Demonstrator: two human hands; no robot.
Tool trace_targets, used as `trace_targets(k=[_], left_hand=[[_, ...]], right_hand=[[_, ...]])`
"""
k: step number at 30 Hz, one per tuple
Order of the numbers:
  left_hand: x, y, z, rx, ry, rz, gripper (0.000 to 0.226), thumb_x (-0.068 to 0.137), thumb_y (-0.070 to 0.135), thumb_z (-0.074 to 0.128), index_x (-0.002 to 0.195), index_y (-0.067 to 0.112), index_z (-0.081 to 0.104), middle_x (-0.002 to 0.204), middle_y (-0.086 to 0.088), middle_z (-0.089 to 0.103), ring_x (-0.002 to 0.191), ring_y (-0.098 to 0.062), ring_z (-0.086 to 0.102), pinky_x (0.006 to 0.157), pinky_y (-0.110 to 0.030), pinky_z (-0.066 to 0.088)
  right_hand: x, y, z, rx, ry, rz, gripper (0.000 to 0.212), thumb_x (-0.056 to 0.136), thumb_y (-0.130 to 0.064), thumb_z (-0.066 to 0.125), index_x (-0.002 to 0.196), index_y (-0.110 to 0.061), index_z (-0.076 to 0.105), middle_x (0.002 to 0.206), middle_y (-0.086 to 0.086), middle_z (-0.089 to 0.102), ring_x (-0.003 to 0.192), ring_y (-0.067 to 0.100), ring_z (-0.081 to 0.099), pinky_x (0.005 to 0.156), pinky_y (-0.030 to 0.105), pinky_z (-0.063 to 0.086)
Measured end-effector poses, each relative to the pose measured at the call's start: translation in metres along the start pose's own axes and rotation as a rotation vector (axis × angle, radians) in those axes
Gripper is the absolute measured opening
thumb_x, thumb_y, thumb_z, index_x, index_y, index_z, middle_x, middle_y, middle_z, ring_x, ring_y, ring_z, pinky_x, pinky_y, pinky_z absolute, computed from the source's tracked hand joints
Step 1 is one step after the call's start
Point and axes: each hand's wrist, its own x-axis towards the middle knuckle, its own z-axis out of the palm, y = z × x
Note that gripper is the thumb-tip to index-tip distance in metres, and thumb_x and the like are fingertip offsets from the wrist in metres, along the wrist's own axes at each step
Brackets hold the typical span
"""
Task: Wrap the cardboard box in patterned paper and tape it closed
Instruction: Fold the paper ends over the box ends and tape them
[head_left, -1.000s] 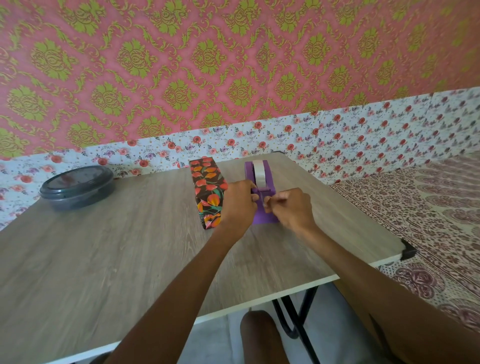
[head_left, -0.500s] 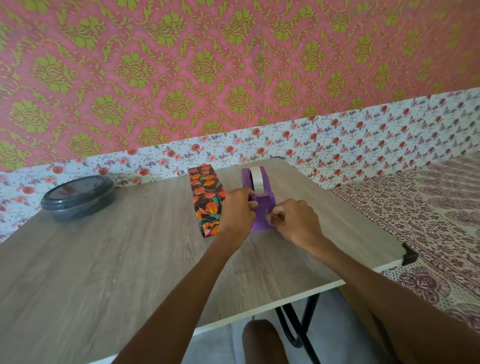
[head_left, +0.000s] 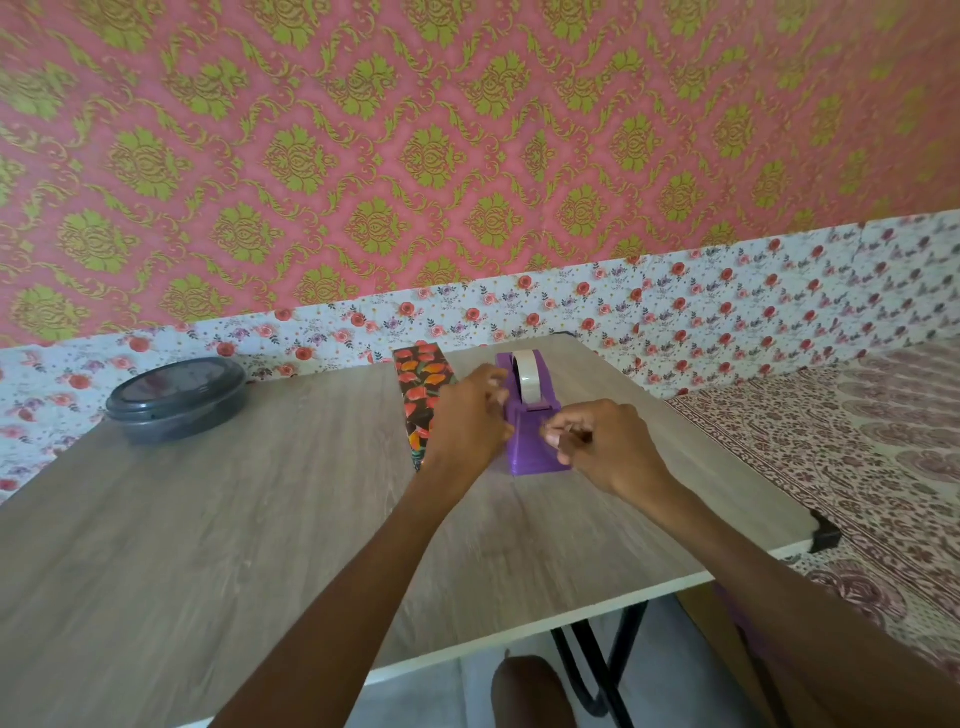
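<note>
The one camera sat on the person's head, looking forward and down at the near table (head_left: 218, 545); wall (head_left: 467, 130) filled the upper half.

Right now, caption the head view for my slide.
Left hand touches the purple tape dispenser as the right hand pinches tape at its cutter, the wrapped box beside them on the table.

Purple tape dispenser (head_left: 530, 441), box (head_left: 423, 384) in black paper (orange flowers), grey-wood table (head_left: 208, 545).

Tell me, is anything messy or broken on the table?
No, nothing looks spilled or broken. The wrapped box sits neatly on the table beside the purple tape dispenser, and the dark lidded container sits closed at the far left.
</note>
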Motion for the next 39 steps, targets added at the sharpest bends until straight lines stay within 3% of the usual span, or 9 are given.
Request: trace_targets(k=[3, 6, 9, 16, 21, 24, 31, 36, 39], left_hand=[[-0.005, -0.011, -0.030, -0.035, 0.225, 0.085, 0.026, 0.095, 0.001, 0.051, 0.112, 0.015, 0.066, 0.102, 0.000, 0.072, 0.077, -0.013, 0.070, 0.071, -0.033, 0.060], [-0.007, -0.035, -0.059, 0.002, 0.288, 0.074, 0.016, 0.095, 0.011, 0.060, 0.106, 0.016, 0.071, 0.096, 0.005, 0.072, 0.082, -0.008, 0.067, 0.077, -0.028, 0.057], [-0.008, -0.066, -0.073, 0.035, 0.168, 0.044, 0.016, 0.092, 0.025, 0.067, 0.106, 0.020, 0.073, 0.103, 0.007, 0.072, 0.093, -0.005, 0.064, 0.085, -0.026, 0.052], [-0.023, -0.095, -0.060, -0.045, 0.125, 0.117, 0.036, 0.080, 0.035, 0.078, 0.113, 0.024, 0.071, 0.110, 0.013, 0.065, 0.093, -0.001, 0.060, 0.076, -0.012, 0.048], [-0.021, -0.103, -0.056, -0.126, 0.152, 0.167, 0.034, 0.079, 0.023, 0.081, 0.112, 0.022, 0.072, 0.107, 0.009, 0.067, 0.095, 0.000, 0.063, 0.080, -0.012, 0.051], [-0.018, -0.108, -0.059, -0.086, 0.102, 0.178, 0.034, 0.082, 0.019, 0.078, 0.115, 0.018, 0.071, 0.107, 0.008, 0.065, 0.096, -0.006, 0.062, 0.084, -0.015, 0.050], [-0.014, -0.109, -0.063, -0.075, 0.049, 0.165, 0.033, 0.082, 0.014, 0.078, 0.115, 0.019, 0.072, 0.108, 0.005, 0.064, 0.095, -0.004, 0.060, 0.086, -0.009, 0.045], [-0.013, -0.111, -0.066, -0.054, 0.019, 0.185, 0.034, 0.082, 0.008, 0.076, 0.115, 0.017, 0.072, 0.108, 0.002, 0.065, 0.096, -0.010, 0.061, 0.087, -0.011, 0.045], [-0.011, -0.111, -0.066, -0.040, 0.015, 0.194, 0.035, 0.082, 0.007, 0.076, 0.115, 0.016, 0.072, 0.108, 0.002, 0.065, 0.096, -0.011, 0.061, 0.087, -0.013, 0.047]], right_hand=[[-0.001, 0.000, 0.007, -0.068, -0.077, 0.021, 0.057, 0.090, -0.026, 0.071, 0.142, -0.035, 0.049, 0.069, -0.007, 0.066, 0.064, 0.006, 0.062, 0.077, 0.027, 0.055], [0.002, -0.005, 0.013, -0.074, -0.042, -0.035, 0.060, 0.092, -0.026, 0.070, 0.147, -0.025, 0.045, 0.069, -0.006, 0.068, 0.067, 0.009, 0.064, 0.084, 0.032, 0.055], [0.011, -0.023, 0.021, 0.064, 0.007, -0.127, 0.064, 0.093, -0.023, 0.068, 0.150, -0.016, 0.040, 0.068, -0.005, 0.069, 0.066, 0.013, 0.063, 0.081, 0.035, 0.053], [0.023, -0.051, 0.048, 0.151, -0.008, -0.248, 0.070, 0.093, -0.023, 0.067, 0.154, -0.018, 0.031, 0.071, -0.003, 0.069, 0.068, 0.015, 0.065, 0.073, 0.042, 0.053], [0.019, -0.054, 0.064, -0.217, -0.201, -0.388, 0.086, 0.094, -0.022, 0.065, 0.157, -0.031, 0.009, 0.079, -0.002, 0.067, 0.067, 0.017, 0.062, 0.063, 0.043, 0.054], [0.026, -0.059, 0.068, -0.381, -0.151, -0.489, 0.091, 0.092, -0.022, 0.066, 0.158, -0.028, 0.004, 0.075, 0.001, 0.065, 0.056, 0.015, 0.056, 0.051, 0.036, 0.050], [0.046, -0.067, 0.076, -0.752, -0.045, -0.487, 0.113, 0.065, -0.011, 0.089, 0.153, -0.014, 0.018, 0.054, 0.001, 0.053, 0.040, 0.016, 0.047, 0.040, 0.025, 0.031], [0.050, -0.074, 0.078, -0.931, 0.017, -0.412, 0.117, 0.066, -0.033, 0.090, 0.154, -0.013, 0.015, 0.045, -0.003, 0.041, 0.036, 0.014, 0.036, 0.041, 0.023, 0.023], [0.049, -0.085, 0.076, -0.964, -0.015, -0.369, 0.105, 0.085, -0.043, 0.074, 0.157, -0.010, 0.005, 0.048, -0.004, 0.031, 0.039, 0.013, 0.030, 0.043, 0.024, 0.017]])
